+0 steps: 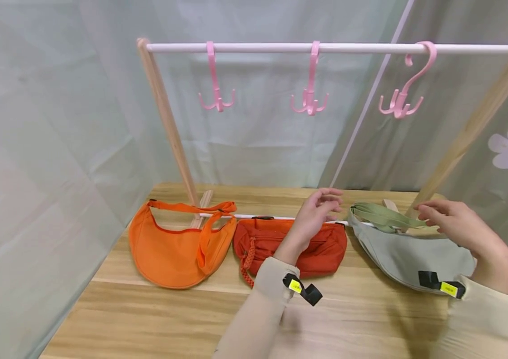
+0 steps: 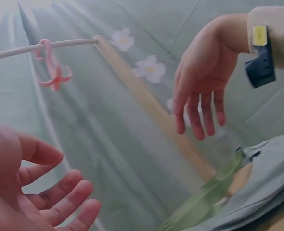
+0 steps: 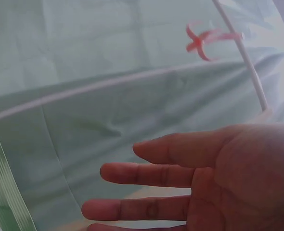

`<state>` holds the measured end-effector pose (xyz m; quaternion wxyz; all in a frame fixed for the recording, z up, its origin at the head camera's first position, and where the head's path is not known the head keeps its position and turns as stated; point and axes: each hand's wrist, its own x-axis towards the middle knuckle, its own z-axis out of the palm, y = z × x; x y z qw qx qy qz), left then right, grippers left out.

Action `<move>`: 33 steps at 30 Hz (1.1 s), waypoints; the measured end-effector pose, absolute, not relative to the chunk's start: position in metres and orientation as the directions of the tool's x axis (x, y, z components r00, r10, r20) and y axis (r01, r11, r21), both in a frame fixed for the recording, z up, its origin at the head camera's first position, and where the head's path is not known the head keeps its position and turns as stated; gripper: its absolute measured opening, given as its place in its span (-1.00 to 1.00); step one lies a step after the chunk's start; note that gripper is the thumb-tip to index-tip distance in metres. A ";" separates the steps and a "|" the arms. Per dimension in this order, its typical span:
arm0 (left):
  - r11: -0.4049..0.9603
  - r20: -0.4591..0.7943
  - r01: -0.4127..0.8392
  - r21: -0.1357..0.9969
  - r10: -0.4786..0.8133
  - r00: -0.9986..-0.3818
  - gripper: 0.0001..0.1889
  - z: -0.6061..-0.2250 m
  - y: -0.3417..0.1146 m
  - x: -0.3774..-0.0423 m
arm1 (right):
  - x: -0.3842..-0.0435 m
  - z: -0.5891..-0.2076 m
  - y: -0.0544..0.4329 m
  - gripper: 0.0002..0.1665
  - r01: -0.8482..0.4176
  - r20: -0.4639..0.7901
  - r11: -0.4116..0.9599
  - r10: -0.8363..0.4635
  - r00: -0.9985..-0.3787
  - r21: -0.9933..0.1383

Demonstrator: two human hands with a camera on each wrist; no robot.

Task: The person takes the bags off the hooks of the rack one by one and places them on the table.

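Note:
My left hand point(image 1: 311, 219) hovers over the dark red bag point(image 1: 272, 249), its fingers loosely bent with nothing in them. To the right, my right hand point(image 1: 462, 227) hangs above the grey bag point(image 1: 397, 254), beside that bag's green strap point(image 1: 381, 217). In the right wrist view its fingers point(image 3: 151, 174) are spread and relaxed, holding nothing. The left wrist view shows both hands apart, with the grey bag point(image 2: 272, 168) lying below the right one. An orange bag point(image 1: 173, 254) lies at the left, its strap looped over its top.
A rack stands behind the bags, with wooden side posts point(image 1: 168, 119) and a white top rod point(image 1: 263, 48). From it hang three pink hooks: left point(image 1: 214, 82), middle point(image 1: 311, 85) and right point(image 1: 402, 97). Pale green cloth point(image 1: 47, 124) surrounds the wooden table point(image 1: 146, 319).

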<state>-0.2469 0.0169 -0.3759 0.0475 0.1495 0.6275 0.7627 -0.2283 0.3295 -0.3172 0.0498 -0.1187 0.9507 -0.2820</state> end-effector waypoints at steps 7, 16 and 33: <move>-0.215 0.191 0.135 0.967 0.265 -0.945 -0.70 -0.371 -0.003 -0.253 | -0.233 -0.319 0.305 -0.51 -0.271 0.038 0.802 -0.298 -0.954 -0.533; -0.260 0.211 0.148 0.954 0.233 -0.949 -0.69 -0.366 -0.023 -0.254 | -0.238 -0.323 0.258 -0.56 -0.305 0.091 0.759 -0.311 -0.946 -0.575; -0.270 0.226 0.158 0.950 0.244 -0.943 -0.68 -0.367 -0.029 -0.253 | -0.236 -0.332 0.236 -0.60 -0.348 0.180 0.749 -0.300 -0.937 -0.564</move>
